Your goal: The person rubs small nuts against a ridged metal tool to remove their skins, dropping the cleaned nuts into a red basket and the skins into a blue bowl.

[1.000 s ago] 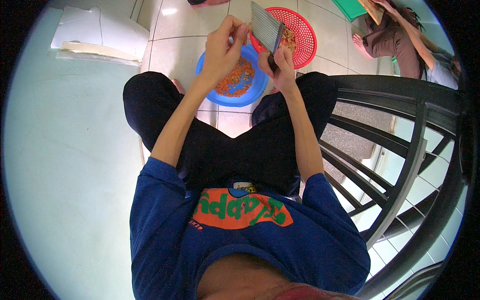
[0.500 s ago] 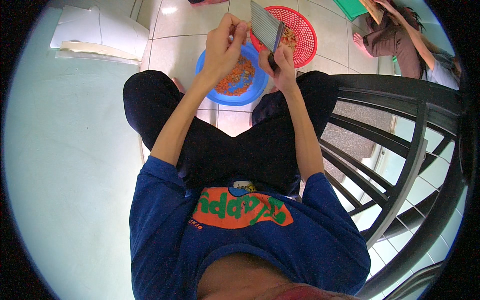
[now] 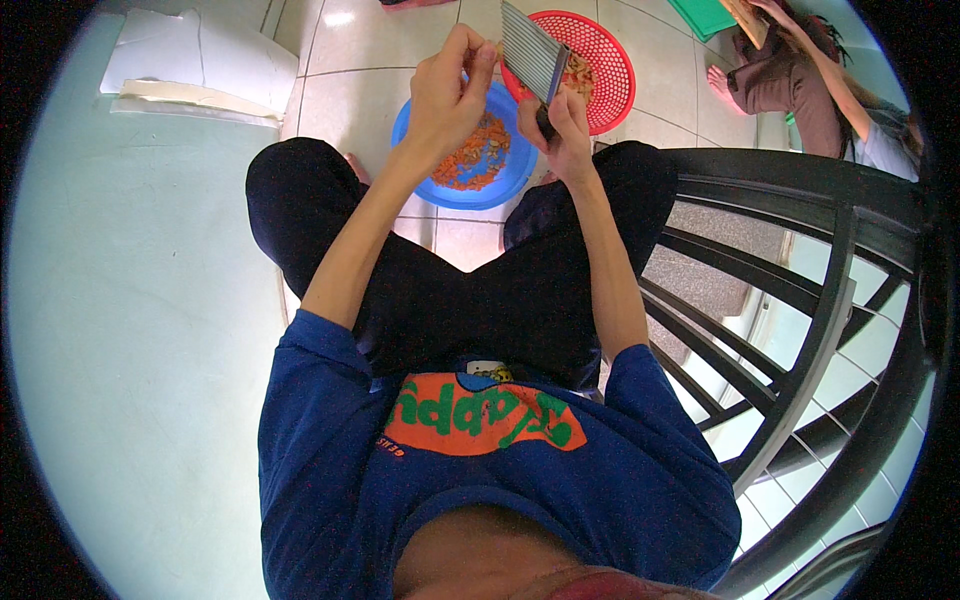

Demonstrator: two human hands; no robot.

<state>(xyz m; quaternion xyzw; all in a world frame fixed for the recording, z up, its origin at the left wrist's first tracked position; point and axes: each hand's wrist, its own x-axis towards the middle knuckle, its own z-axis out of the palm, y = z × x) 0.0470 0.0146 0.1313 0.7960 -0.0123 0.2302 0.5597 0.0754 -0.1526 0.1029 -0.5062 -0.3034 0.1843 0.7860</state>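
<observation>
My right hand (image 3: 562,130) is wrapped round the dark handle of a crinkle cutter (image 3: 534,58), whose wide ridged metal blade points up and away. To the left of the blade, my left hand (image 3: 448,92) is closed in a pinch. A small yellowish piece shows at its fingertips, close to the blade's edge; its kind is too small to tell. Both hands are above a blue basin (image 3: 402,128) on the floor, which holds orange cut pieces (image 3: 470,165) mixed with some paler ones. Behind the cutter stands a red perforated basket (image 3: 612,62) with pale brownish cut pieces inside.
Close on my right runs a black metal railing (image 3: 770,170). At the far right another person (image 3: 800,85) sits holding a wooden board (image 3: 745,20) near a green tray (image 3: 700,14). A pale wall (image 3: 150,300) with a peeling white sheet (image 3: 195,65) stands on my left.
Almost nothing differs. Both hands keep their places with the cutter and the small piece; the whole view has shifted very slightly.
</observation>
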